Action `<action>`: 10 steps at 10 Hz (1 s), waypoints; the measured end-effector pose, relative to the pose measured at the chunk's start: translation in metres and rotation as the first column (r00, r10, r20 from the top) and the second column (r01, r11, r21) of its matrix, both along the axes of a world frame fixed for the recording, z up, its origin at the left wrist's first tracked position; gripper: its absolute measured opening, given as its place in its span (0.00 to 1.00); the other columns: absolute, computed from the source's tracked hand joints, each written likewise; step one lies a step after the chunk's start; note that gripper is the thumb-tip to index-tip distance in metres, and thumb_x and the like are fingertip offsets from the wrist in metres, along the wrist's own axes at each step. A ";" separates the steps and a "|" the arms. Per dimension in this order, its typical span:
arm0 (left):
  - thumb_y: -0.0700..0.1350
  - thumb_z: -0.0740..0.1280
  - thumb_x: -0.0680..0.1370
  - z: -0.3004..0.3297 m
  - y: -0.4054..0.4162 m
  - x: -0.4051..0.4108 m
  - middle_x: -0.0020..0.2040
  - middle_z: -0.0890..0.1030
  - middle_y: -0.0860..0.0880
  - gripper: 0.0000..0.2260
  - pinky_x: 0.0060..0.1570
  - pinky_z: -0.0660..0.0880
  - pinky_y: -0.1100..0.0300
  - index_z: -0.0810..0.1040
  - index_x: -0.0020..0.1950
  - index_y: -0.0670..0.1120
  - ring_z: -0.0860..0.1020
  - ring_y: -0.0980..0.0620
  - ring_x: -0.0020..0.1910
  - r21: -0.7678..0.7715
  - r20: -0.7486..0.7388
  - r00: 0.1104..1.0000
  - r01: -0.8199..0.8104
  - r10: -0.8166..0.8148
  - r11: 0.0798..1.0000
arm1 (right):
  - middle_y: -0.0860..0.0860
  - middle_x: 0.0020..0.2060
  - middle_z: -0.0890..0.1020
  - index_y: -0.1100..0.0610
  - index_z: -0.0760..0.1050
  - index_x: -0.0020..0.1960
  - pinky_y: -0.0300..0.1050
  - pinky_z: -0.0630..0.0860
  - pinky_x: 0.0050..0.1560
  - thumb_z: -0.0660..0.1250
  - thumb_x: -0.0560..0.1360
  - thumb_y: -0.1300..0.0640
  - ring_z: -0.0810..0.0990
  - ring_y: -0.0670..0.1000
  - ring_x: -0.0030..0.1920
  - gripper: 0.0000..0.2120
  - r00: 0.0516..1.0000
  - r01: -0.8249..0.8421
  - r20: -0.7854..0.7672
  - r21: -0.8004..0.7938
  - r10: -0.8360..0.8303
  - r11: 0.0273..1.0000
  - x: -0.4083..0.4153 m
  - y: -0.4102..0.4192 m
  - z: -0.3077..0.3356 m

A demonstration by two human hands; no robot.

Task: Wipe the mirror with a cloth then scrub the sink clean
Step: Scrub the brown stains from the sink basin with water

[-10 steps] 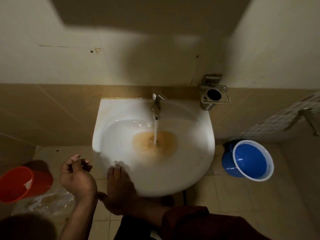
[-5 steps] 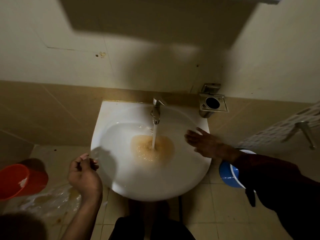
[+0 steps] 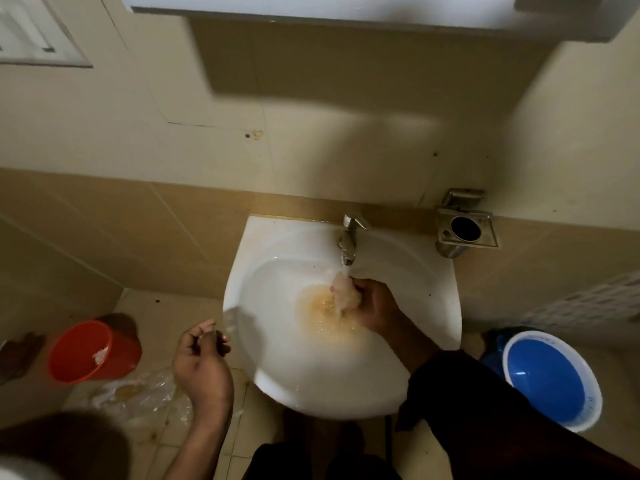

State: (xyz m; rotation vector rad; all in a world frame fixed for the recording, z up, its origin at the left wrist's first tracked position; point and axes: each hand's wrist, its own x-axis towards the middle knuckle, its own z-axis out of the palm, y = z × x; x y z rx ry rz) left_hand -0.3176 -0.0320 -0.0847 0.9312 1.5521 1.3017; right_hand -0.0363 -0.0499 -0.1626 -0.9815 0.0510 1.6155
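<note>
The white sink [image 3: 440, 306] hangs on the tiled wall, with brownish water [image 3: 320, 315] pooled around its drain. Water runs from the steel tap [image 3: 349, 242]. My right hand [image 3: 375, 308] is inside the basin right under the stream, its fingers closed around a pale wet wad [image 3: 343, 291]; cloth or scrubber, I cannot tell. My left hand [image 3: 202, 362] hovers off the sink's left rim, palm up, fingers loosely curled and holding nothing. The mirror's lower edge [image 3: 311, 5] shows at the top.
An orange bucket [image 3: 93, 351] stands on the floor at the left, next to a crumpled clear plastic bag [image 3: 138, 393] and a dark rag [image 3: 19, 355]. A blue bucket [image 3: 550, 379] stands at the right. A metal holder [image 3: 464, 230] is fixed to the wall beside the tap.
My right hand went from the sink's front rim to its right rim, then under the running tap with the wad. The view tilted up and the mirror's edge came in.
</note>
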 end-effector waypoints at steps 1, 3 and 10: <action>0.38 0.61 0.81 0.001 0.002 0.008 0.37 0.78 0.45 0.07 0.34 0.75 0.65 0.79 0.52 0.42 0.76 0.52 0.35 -0.025 -0.003 0.998 0.068 -0.068 0.997 | 0.57 0.40 0.78 0.62 0.77 0.50 0.39 0.75 0.35 0.70 0.71 0.66 0.78 0.52 0.40 0.09 0.998 0.057 -0.031 0.062 -0.055 0.996 -0.015 0.017 0.005; 0.37 0.61 0.81 -0.002 0.003 0.036 0.36 0.80 0.42 0.08 0.36 0.75 0.62 0.80 0.51 0.39 0.76 0.48 0.35 -0.079 0.033 0.960 0.279 -0.278 0.957 | 0.59 0.42 0.79 0.62 0.76 0.52 0.46 0.82 0.42 0.60 0.73 0.67 0.78 0.55 0.46 0.10 0.962 0.246 -0.123 0.004 -0.243 0.969 -0.019 0.031 0.004; 0.57 0.61 0.78 -0.030 0.056 0.185 0.41 0.78 0.44 0.15 0.33 0.66 0.59 0.75 0.49 0.46 0.73 0.49 0.34 -0.420 0.722 0.595 0.782 -0.352 0.462 | 0.56 0.79 0.49 0.56 0.59 0.78 0.60 0.44 0.76 0.59 0.77 0.47 0.44 0.58 0.79 0.31 -0.846 -0.171 0.468 -0.693 0.257 0.700 0.127 -0.118 -0.001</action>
